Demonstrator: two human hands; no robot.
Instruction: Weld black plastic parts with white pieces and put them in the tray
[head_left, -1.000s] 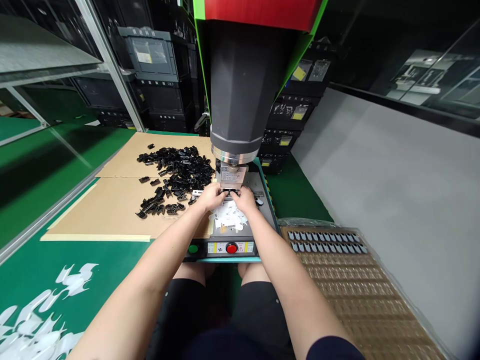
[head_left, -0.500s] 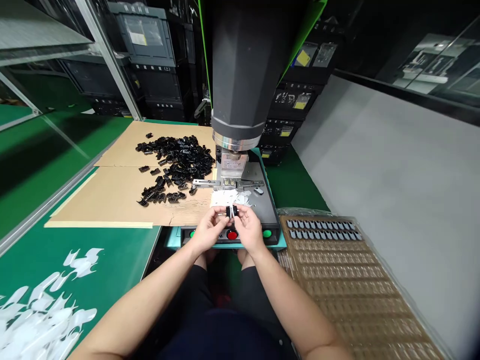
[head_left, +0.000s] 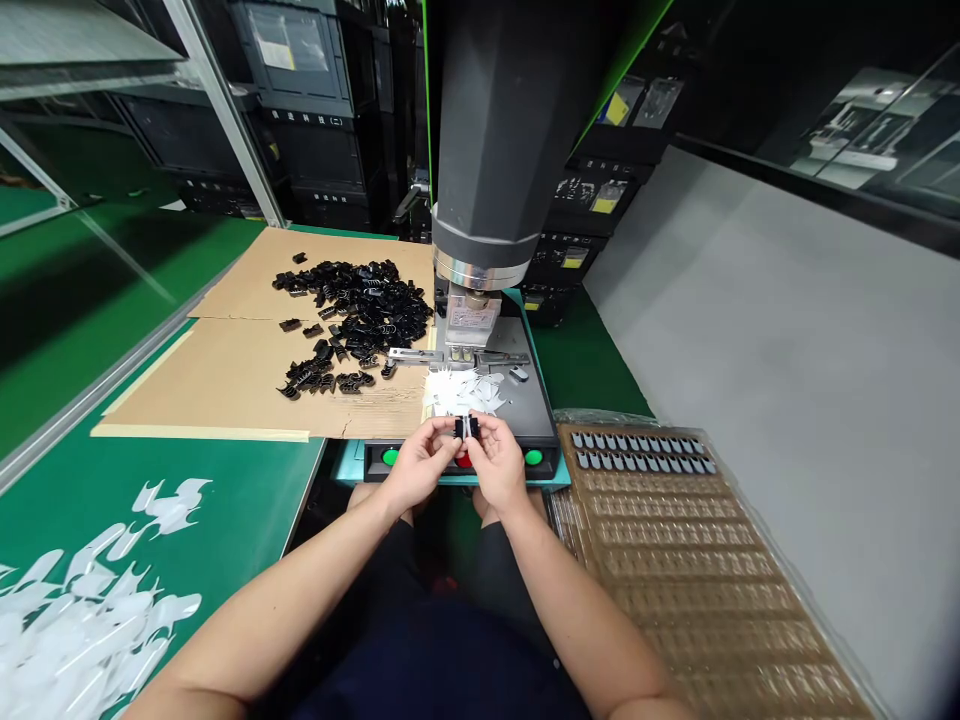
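My left hand (head_left: 415, 464) and my right hand (head_left: 498, 462) meet in front of the press base, both pinching a small black plastic part (head_left: 466, 428) with a white piece on it. They hover just above the green and red buttons (head_left: 389, 458) on the machine's front panel. Behind them a heap of white film pieces (head_left: 461, 390) lies on the grey machine plate (head_left: 529, 400), under the metal press head (head_left: 472, 318).
A pile of black parts (head_left: 352, 320) lies on a cardboard sheet (head_left: 225, 380) to the left. A brown blister tray (head_left: 675, 560) with a row of dark parts (head_left: 641, 452) sits to the right. White film pieces (head_left: 82, 620) cover the green bench at lower left.
Both hands came back from under the press head toward me, carrying the small black part, and now hold it over the button panel. The view has shifted slightly.
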